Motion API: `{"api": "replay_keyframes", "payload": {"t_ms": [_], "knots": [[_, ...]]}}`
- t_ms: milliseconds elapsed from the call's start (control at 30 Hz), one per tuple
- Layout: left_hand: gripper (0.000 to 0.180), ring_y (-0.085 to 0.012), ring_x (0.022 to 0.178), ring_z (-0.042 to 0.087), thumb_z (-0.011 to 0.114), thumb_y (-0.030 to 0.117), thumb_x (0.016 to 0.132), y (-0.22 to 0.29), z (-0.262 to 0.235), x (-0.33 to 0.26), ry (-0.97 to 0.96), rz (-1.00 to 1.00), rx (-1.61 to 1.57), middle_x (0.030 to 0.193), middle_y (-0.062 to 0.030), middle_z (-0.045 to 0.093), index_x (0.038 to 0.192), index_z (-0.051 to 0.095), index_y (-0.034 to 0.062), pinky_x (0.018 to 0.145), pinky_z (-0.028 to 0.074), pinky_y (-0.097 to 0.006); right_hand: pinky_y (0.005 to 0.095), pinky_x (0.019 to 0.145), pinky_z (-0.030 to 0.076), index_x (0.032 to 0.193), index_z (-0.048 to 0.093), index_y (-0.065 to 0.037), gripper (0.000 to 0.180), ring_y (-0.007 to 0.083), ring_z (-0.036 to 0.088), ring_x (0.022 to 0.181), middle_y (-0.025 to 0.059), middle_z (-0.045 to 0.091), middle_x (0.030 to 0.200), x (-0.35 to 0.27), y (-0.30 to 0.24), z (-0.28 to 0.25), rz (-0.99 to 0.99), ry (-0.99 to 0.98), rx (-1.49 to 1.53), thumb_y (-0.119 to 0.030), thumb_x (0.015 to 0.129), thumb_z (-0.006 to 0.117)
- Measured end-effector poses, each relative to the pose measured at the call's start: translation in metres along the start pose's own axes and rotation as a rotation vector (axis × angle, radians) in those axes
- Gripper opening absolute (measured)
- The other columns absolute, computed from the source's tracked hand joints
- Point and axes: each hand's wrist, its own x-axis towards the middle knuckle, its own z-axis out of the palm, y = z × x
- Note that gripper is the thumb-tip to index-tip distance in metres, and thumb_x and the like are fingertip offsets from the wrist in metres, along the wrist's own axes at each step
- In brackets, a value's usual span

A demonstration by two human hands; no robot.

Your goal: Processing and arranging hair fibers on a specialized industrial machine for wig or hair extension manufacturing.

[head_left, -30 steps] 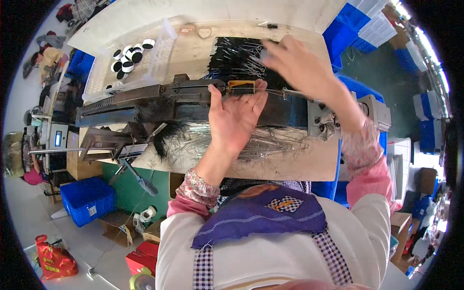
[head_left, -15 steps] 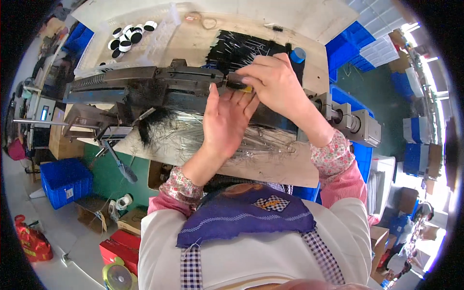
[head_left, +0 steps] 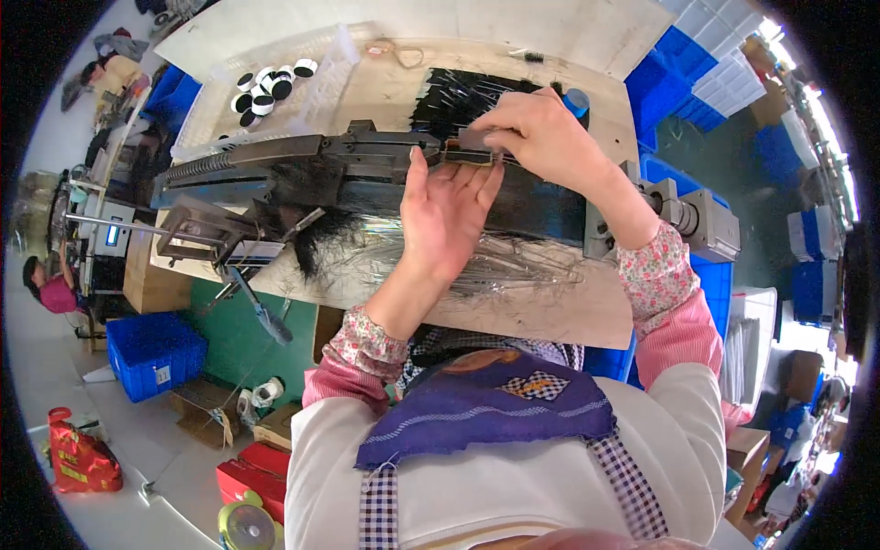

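My left hand [head_left: 446, 215] lies flat and open, fingers stretched up against the front of the long dark metal bar machine [head_left: 367, 170] on the wooden bench. My right hand [head_left: 541, 137] pinches a small flat yellow-edged strip [head_left: 469, 154] on top of that machine, just above my left fingertips. Black bristle bundles [head_left: 463, 92] lie behind the machine; round black-and-white discs [head_left: 270, 84] sit behind its left end.
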Motion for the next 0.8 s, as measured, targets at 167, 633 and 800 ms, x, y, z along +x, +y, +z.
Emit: {"api": "replay_keyframes", "payload": {"t_ms": [167, 633, 800], "knots": [[0.062, -0.0274, 0.118, 0.048, 0.035, 0.052, 0.096, 0.001, -0.004, 0.002, -0.004, -0.011, -0.030, 0.123, -0.0161, 0.050, 0.119, 0.045, -0.0045, 0.107, 0.034, -0.037, 0.0354, 0.069, 0.052, 0.092, 0.065, -0.011, 0.014, 0.0259, 0.062, 0.082, 0.0071, 0.058, 0.084, -0.007, -0.026, 0.010, -0.136, 0.149, -0.111, -0.015, 0.079, 0.060], [0.065, -0.0294, 0.121, 0.048, 0.037, 0.050, 0.095, 0.014, 0.001, -0.003, 0.173, -0.047, 0.078, 0.132, -0.0185, 0.050, 0.129, 0.043, -0.0062, 0.105, 0.036, -0.042, 0.0383, 0.051, 0.049, 0.087, 0.051, 0.002, 0.018, 0.0312, 0.064, 0.062, 0.0124, 0.059, 0.063, -0.017, -0.054, 0.009, 0.013, -0.041, -0.313, -0.006, 0.073, 0.058], [0.049, -0.0295, 0.118, 0.049, 0.039, 0.035, 0.098, 0.007, 0.002, -0.004, 0.149, -0.028, 0.122, 0.125, -0.0180, 0.053, 0.124, 0.046, -0.0061, 0.105, 0.036, -0.040, 0.0367, 0.054, 0.050, 0.088, 0.050, 0.002, 0.018, 0.0302, 0.065, 0.065, 0.0137, 0.059, 0.065, -0.033, -0.057, 0.004, 0.026, -0.051, -0.383, -0.007, 0.075, 0.058]]}}
